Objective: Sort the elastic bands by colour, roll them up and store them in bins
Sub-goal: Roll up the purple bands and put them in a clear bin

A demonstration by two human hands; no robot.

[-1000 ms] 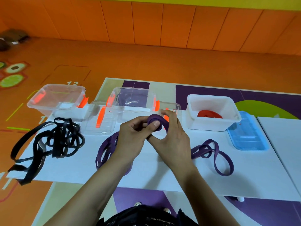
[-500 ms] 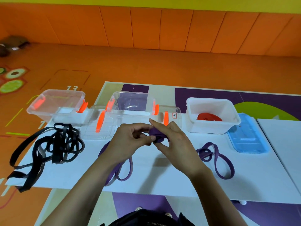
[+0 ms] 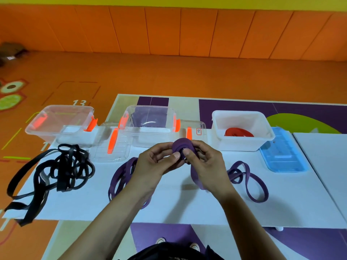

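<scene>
Both hands hold a partly rolled purple band (image 3: 181, 146) above the middle of the white table (image 3: 178, 207). My left hand (image 3: 155, 162) pinches the roll from the left and my right hand (image 3: 204, 162) grips it from the right, thumb on its centre. The band's loose tail (image 3: 246, 179) trails over the table to the right. More purple bands (image 3: 120, 177) lie under my left forearm. A tangle of black bands (image 3: 62, 169) lies at the table's left end. A rolled red band (image 3: 239, 133) sits in the white bin (image 3: 242, 145).
Two clear bins with orange latches stand at the back: the left one (image 3: 60, 121) and the middle one (image 3: 150, 121). Clear lids (image 3: 110, 145) lie beside them, and a blue lid (image 3: 283, 152) lies right of the white bin. A second white table (image 3: 326, 158) adjoins on the right.
The purple roll has grown thicker as the hands turned it. The loose tail on the right has shortened and been drawn toward the hands.
</scene>
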